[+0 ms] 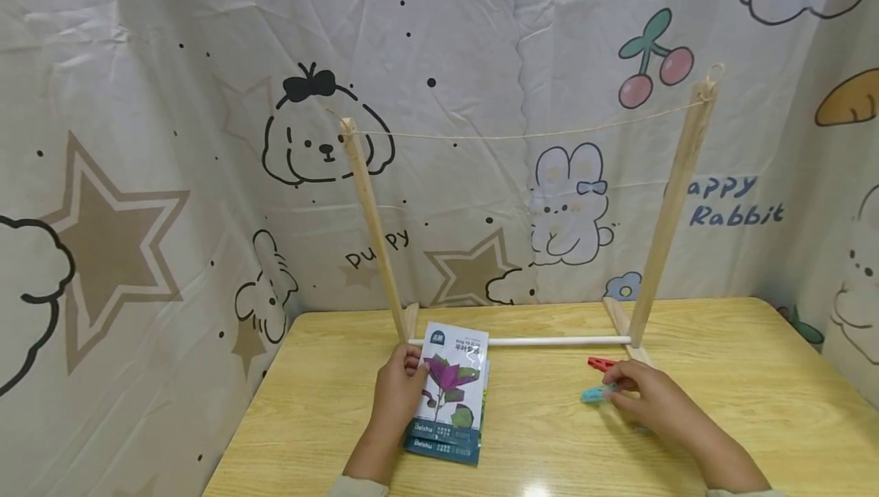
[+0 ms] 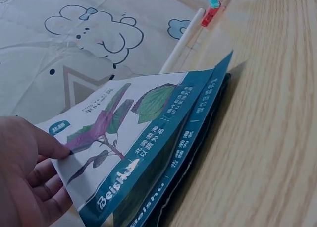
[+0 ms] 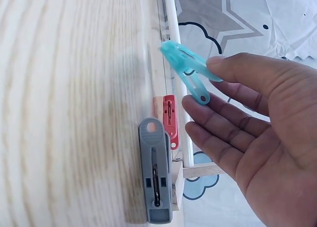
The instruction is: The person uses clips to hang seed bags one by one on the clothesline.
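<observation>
My left hand [image 1: 398, 392] pinches the left edge of a seed packet [image 1: 449, 375] with a purple-leaved plant printed on it. At least one more packet lies beneath it, its teal lower edge showing; in the left wrist view the top packet [image 2: 124, 133] is tilted up from the table. Between thumb and fingers, my right hand [image 1: 648, 394] holds a light blue clothespin [image 3: 185, 68] by its handle ends. A red clothespin [image 3: 169, 120] and a grey clothespin [image 3: 156, 172] lie on the table beside that hand; the grey one is mostly hidden in the head view.
A wooden frame stands at the back, with a left post [image 1: 374, 230], a right post [image 1: 673, 214] and a white rod [image 1: 559, 341] low between them. A thin string [image 1: 522, 137] spans the post tops. Behind the table [image 1: 536, 421] hangs a printed cloth [image 1: 206, 85].
</observation>
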A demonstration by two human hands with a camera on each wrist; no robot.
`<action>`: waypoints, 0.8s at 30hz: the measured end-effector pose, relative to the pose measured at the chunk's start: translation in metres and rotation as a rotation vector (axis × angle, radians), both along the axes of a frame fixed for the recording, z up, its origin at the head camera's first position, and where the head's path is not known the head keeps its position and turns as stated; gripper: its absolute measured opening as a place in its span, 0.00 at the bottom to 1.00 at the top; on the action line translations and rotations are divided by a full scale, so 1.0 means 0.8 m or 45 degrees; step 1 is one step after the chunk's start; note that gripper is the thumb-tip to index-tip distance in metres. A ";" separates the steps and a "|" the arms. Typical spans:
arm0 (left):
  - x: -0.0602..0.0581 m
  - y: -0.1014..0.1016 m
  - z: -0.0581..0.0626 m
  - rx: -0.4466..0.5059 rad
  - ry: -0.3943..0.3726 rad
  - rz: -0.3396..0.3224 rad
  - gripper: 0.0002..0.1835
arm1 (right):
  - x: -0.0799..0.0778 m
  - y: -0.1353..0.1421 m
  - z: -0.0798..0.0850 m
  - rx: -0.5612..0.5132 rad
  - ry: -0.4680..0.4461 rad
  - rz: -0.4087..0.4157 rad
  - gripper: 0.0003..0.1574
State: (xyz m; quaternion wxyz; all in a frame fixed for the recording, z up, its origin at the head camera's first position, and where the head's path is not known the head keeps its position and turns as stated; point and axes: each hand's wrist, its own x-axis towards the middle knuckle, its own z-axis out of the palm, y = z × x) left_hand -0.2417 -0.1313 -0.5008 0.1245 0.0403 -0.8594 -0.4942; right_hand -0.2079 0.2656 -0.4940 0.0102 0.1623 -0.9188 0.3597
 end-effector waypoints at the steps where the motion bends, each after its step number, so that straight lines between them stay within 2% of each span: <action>1: 0.000 0.000 0.001 0.023 0.003 -0.003 0.07 | 0.000 0.000 0.000 0.000 0.007 -0.007 0.08; 4: 0.000 -0.001 0.002 0.080 0.025 -0.015 0.07 | -0.001 -0.002 0.001 -0.003 0.048 -0.028 0.06; 9: 0.001 -0.002 0.004 0.108 0.076 0.000 0.07 | -0.001 -0.004 0.003 0.009 0.132 -0.059 0.04; 14: 0.003 -0.001 0.009 0.142 0.128 0.011 0.07 | 0.000 -0.005 0.005 0.014 0.156 -0.072 0.04; 24: 0.005 -0.002 0.017 0.192 0.113 0.007 0.06 | -0.002 -0.007 0.003 -0.019 0.209 -0.075 0.03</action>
